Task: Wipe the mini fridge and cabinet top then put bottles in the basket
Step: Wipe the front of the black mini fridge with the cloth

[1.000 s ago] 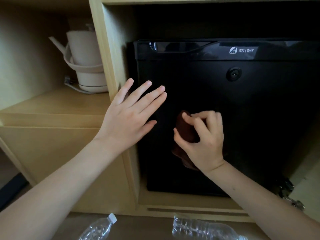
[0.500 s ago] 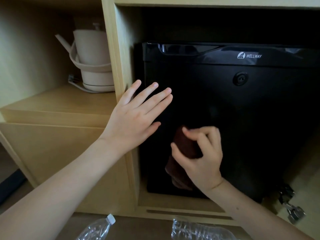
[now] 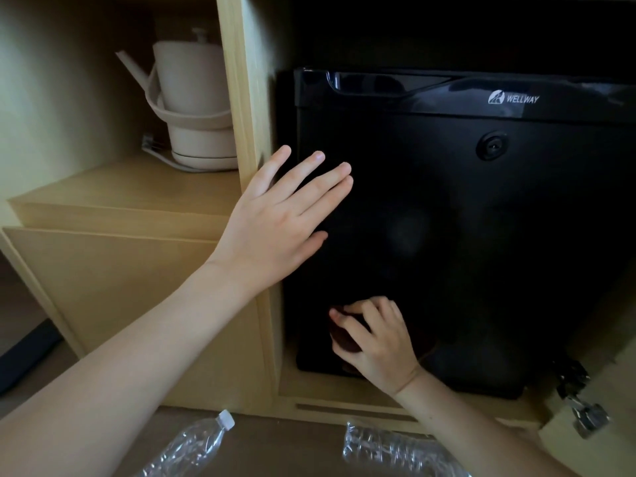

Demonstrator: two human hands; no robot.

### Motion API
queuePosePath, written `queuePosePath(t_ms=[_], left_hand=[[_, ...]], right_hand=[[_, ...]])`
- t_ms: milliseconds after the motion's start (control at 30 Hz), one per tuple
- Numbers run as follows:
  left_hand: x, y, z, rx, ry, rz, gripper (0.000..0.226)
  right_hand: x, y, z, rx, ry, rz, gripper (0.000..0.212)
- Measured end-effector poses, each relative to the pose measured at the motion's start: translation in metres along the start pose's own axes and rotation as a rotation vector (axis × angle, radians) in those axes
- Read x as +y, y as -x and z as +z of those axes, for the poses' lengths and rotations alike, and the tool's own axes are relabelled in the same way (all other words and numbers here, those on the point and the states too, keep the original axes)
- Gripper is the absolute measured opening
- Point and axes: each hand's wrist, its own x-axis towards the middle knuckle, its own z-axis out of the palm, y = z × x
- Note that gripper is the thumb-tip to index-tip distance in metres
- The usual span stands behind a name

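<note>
Head camera showed me the left hand (image 3: 275, 222) released and flat, fingers straight, laid against the upper left part of the black mini fridge (image 3: 481, 235) door, just beside the wooden cabinet post (image 3: 241, 98). The right hand (image 3: 378, 346) was low on the door, near its bottom edge, with fingers curled round a dark cloth (image 3: 342, 339) and pressing it on the surface. I judged several things could go wrong from there. The cloth was bunched small and mostly hidden under the fingers, so it could slip out on a stroke, and bare fingertips would then smear the glossy door. The flat left palm could also leave marks on a part that needed wiping. So close to the bottom edge, the knuckles could knock the cabinet floor below the fridge. Two clear plastic bottles (image 3: 192, 445) lay on their sides on the floor, at the lower edge of the view, near the arms; an elbow or a knee could send them rolling. The basket and the cabinet top were not in view, so I could not tell how far away they were.
</note>
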Motion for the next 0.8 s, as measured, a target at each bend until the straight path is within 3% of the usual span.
queuePosePath(t_ms=[200, 367, 500, 667, 800], left_hand=[[0.0, -0.002, -0.005, -0.024, -0.005, 0.006, 0.069], [-0.01, -0.002, -0.009, 0.016, -0.047, 0.038, 0.064], [-0.022, -0.006, -0.01, 0.076, -0.039, -0.021, 0.063], [-0.022, -0.004, -0.006, 0.091, -0.003, -0.008, 0.061], [-0.022, -0.004, -0.004, 0.09, 0.02, -0.024, 0.06]], right_hand=[[-0.013, -0.028, -0.035, 0.161, -0.264, 0.276, 0.032], [-0.016, -0.078, -0.069, 0.354, -0.319, 0.305, 0.032], [-0.015, -0.101, -0.053, 0.514, -0.229, 0.386, 0.032], [-0.036, -0.093, 0.007, 0.757, -0.096, 0.622, 0.03], [-0.061, -0.043, 0.044, 0.668, -0.04, 0.714, 0.034]])
